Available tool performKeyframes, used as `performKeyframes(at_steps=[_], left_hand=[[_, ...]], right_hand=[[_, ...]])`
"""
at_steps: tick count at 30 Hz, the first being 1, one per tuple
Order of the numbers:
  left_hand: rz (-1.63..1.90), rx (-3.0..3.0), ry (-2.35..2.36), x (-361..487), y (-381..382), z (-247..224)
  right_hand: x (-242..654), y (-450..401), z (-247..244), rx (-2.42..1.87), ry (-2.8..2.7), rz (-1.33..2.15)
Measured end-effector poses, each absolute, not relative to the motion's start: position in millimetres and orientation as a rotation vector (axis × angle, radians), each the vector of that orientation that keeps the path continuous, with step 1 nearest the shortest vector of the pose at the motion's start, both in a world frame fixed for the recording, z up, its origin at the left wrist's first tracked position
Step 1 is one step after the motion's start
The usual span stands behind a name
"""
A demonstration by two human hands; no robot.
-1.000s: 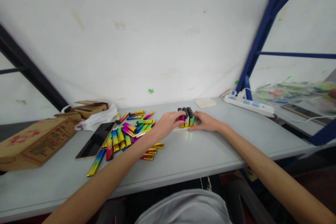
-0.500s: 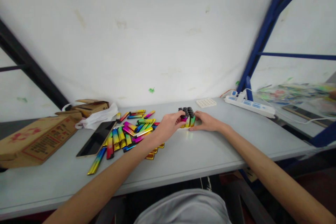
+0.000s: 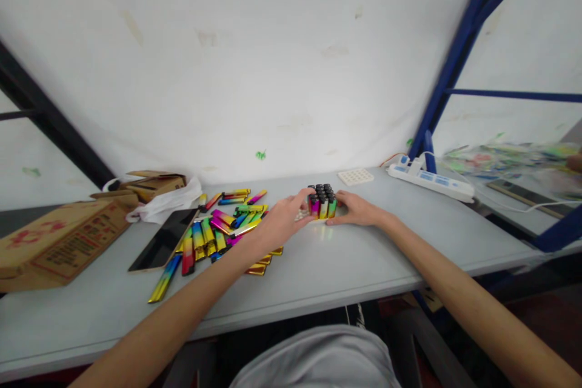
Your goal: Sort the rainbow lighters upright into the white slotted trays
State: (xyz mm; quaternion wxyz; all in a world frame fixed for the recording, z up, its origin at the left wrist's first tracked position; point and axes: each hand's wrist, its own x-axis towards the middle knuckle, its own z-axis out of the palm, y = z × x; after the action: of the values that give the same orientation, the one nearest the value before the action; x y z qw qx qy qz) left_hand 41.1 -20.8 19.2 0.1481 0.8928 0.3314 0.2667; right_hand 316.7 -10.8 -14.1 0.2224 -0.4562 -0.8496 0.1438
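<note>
Several upright lighters (image 3: 323,206) with black tops and shiny pink, yellow and green bodies stand packed together near the middle of the table. My left hand (image 3: 291,212) is at their left side, thumb and fingers apart, with nothing seen between them. On the right side, my right hand (image 3: 357,209) rests with its fingers apart, the fingertips touching or very near the block. Part of a white holder (image 3: 301,215) shows beside my left fingers. A loose pile of shiny multicoloured lighters (image 3: 209,236) lies left of my left hand.
Another white holder (image 3: 355,177) lies behind my right hand. A power strip (image 3: 430,182) is at the right, near a blue frame (image 3: 448,73). At the left are a dark tablet (image 3: 163,241), a white bag (image 3: 170,203) and cardboard boxes (image 3: 68,239).
My left hand has drawn back slightly left from the front of the upright lighters, and its fingers have opened. My right hand stays beside them. The view has shifted slightly.
</note>
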Motion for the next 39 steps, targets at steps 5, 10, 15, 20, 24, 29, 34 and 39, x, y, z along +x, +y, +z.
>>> performKeyframes(at_steps=[5, 10, 15, 20, 24, 29, 34, 39], left_hand=[[0.624, 2.687, 1.013, -17, -35, 42], [0.455, 2.647, 1.171, -80, -67, 44], [0.365, 2.643, 1.171, -109, -95, 26], [0.503, 2.652, 1.197, -115, -97, 9], [0.600, 2.588, 1.197, -117, -95, 9], [0.672, 2.334, 1.249, -110, -94, 31], [0.902, 1.935, 1.167, -77, -71, 51], [1.080, 1.605, 0.957, -24, -32, 53]], right_hand=[[316, -11, -12, -1.291, -2.353, 0.388], [316, -11, -11, -1.323, -2.355, 0.385], [316, -12, -12, -1.325, -2.341, 0.415], [317, -12, -12, -1.301, -2.348, 0.418], [318, -10, -14, -1.299, -2.356, 0.385], [317, -11, -13, -1.302, -2.344, 0.395], [317, -11, -12, -1.300, -2.354, 0.393], [317, -9, -14, -1.295, -2.369, 0.356]])
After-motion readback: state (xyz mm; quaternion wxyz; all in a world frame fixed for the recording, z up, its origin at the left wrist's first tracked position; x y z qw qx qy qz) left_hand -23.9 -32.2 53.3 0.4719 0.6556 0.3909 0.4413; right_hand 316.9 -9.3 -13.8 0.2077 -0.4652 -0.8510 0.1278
